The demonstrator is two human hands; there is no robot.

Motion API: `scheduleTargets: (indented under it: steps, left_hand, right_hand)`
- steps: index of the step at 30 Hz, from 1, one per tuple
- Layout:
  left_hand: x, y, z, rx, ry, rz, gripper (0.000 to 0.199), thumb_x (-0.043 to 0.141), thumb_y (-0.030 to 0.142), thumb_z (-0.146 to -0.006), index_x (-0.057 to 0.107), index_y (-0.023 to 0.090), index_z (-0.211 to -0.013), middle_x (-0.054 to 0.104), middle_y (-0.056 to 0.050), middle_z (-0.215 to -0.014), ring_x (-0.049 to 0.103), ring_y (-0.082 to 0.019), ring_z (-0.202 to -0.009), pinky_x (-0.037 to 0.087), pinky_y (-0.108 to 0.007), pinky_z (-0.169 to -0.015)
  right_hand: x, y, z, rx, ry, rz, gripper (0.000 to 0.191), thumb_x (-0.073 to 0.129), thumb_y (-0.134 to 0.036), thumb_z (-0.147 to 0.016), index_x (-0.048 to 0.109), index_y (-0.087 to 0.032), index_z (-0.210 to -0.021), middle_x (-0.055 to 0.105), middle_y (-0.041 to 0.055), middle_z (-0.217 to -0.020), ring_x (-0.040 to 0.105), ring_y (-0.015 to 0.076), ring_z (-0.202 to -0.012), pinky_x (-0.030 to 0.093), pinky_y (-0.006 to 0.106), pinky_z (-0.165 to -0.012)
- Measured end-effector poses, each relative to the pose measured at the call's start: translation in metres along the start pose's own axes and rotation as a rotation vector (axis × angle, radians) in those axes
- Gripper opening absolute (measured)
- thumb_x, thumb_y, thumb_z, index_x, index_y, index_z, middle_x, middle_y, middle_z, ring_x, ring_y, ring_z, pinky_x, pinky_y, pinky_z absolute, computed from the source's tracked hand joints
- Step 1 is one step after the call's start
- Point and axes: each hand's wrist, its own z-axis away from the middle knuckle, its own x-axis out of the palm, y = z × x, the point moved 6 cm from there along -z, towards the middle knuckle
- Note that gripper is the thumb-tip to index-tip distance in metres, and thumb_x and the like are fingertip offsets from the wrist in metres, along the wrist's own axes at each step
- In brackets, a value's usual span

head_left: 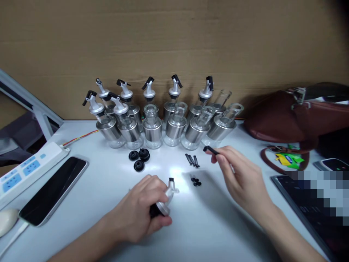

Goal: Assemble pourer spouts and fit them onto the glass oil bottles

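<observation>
My left hand [147,207] is closed around a silver pour spout [164,208] with a black base, its nozzle capped by a small black tip. Between the thumb and fingers of my right hand [240,174] is a slim black lever [212,150], raised above the table. Left of that hand lie several black levers [192,160]. Nearer to me sit several tiny black caps [196,182]. A cluster of 3 black ribbed stoppers [139,159] rests beyond my left hand. My palm and fingers hide part of the spout's base.
Two rows of glass bottles with steel sleeves [152,130] stand at the back, several topped with spouts. At left are a power strip [29,169] and a phone [53,191]. At right lie a brown bag [283,116], a snack wrapper [289,160] and a dark tablet-like device [300,207].
</observation>
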Motion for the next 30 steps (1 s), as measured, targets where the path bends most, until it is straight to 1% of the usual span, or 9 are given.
scheduleTargets:
  steps: [4,6,9,12,15,18,20,23,30]
  left_hand:
    - [-0.012,-0.007,0.009,0.126,0.187,-0.036,0.026,0.048,0.034,-0.095,0.044,0.02,-0.117,0.054,-0.003,-0.078,0.052,-0.015,-0.066,0.044,-0.03,-0.062]
    - [-0.014,-0.006,0.01,0.134,0.18,-0.045,0.032,0.048,0.036,-0.094,0.042,0.02,-0.122,0.057,-0.004,-0.082,0.055,-0.016,-0.067,0.045,-0.032,-0.062]
    - [-0.013,0.0,0.006,0.137,0.11,-0.052,0.036,0.041,0.043,-0.096,0.041,0.021,-0.124,0.059,-0.005,-0.078,0.058,-0.017,-0.064,0.044,-0.032,-0.058]
    - [-0.01,0.002,0.004,0.156,0.066,-0.074,0.035,0.033,0.043,-0.098,0.043,0.019,-0.121,0.059,-0.006,-0.073,0.058,-0.017,-0.062,0.044,-0.031,-0.055]
    - [-0.008,-0.002,0.004,0.159,0.04,-0.095,0.032,0.033,0.041,-0.098,0.045,0.018,-0.117,0.059,-0.007,-0.073,0.057,-0.018,-0.064,0.044,-0.031,-0.056]
    - [-0.008,-0.007,0.005,0.146,0.036,-0.094,0.031,0.036,0.04,-0.098,0.047,0.018,-0.116,0.06,-0.007,-0.075,0.057,-0.018,-0.065,0.045,-0.031,-0.057]
    - [-0.009,-0.008,0.005,0.135,0.046,-0.087,0.03,0.037,0.039,-0.097,0.048,0.019,-0.116,0.061,-0.007,-0.075,0.056,-0.018,-0.064,0.044,-0.031,-0.057]
    - [-0.011,-0.008,0.005,0.139,0.055,-0.084,0.03,0.037,0.038,-0.097,0.048,0.019,-0.118,0.061,-0.006,-0.075,0.056,-0.017,-0.063,0.044,-0.03,-0.056]
    - [-0.012,-0.005,0.004,0.153,0.044,-0.084,0.031,0.036,0.036,-0.098,0.045,0.018,-0.121,0.06,-0.007,-0.076,0.057,-0.017,-0.065,0.046,-0.031,-0.057]
  right_hand:
    - [-0.005,0.03,-0.004,0.088,-0.067,0.067,0.015,0.05,-0.02,-0.093,0.065,-0.018,-0.093,0.068,0.0069,-0.084,0.064,0.0197,-0.071,0.047,0.03,-0.064]
    - [-0.002,0.043,-0.004,0.101,-0.156,0.094,0.016,0.05,-0.021,-0.092,0.065,-0.018,-0.089,0.068,0.007,-0.083,0.064,0.02,-0.07,0.049,0.03,-0.062]
    - [0.011,0.058,0.003,0.095,-0.325,0.168,0.023,0.042,-0.019,-0.093,0.062,-0.018,-0.081,0.064,0.0073,-0.077,0.062,0.0199,-0.066,0.051,0.031,-0.062]
    - [0.025,0.067,0.013,0.084,-0.408,0.214,0.028,0.037,-0.015,-0.092,0.06,-0.018,-0.077,0.059,0.0069,-0.074,0.061,0.0199,-0.065,0.052,0.033,-0.062]
    - [0.034,0.067,0.017,0.091,-0.404,0.228,0.025,0.036,-0.017,-0.093,0.062,-0.017,-0.093,0.06,0.0084,-0.084,0.063,0.0221,-0.073,0.053,0.036,-0.068]
    - [0.031,0.062,0.013,0.105,-0.331,0.234,0.026,0.037,-0.021,-0.094,0.056,-0.017,-0.112,0.061,0.0113,-0.095,0.064,0.0245,-0.078,0.053,0.039,-0.07]
    - [0.028,0.057,0.01,0.112,-0.326,0.197,0.022,0.038,-0.022,-0.094,0.056,-0.017,-0.106,0.062,0.0106,-0.092,0.064,0.0229,-0.074,0.053,0.037,-0.067]
    - [0.031,0.05,0.01,0.091,-0.42,0.121,0.018,0.04,-0.018,-0.092,0.057,-0.017,-0.093,0.063,0.0072,-0.083,0.063,0.0193,-0.068,0.054,0.033,-0.065]
    - [0.042,0.046,0.014,0.023,-0.455,0.141,0.029,0.036,-0.007,-0.086,0.062,-0.014,-0.098,0.062,0.0113,-0.089,0.063,0.0241,-0.083,0.055,0.041,-0.075]
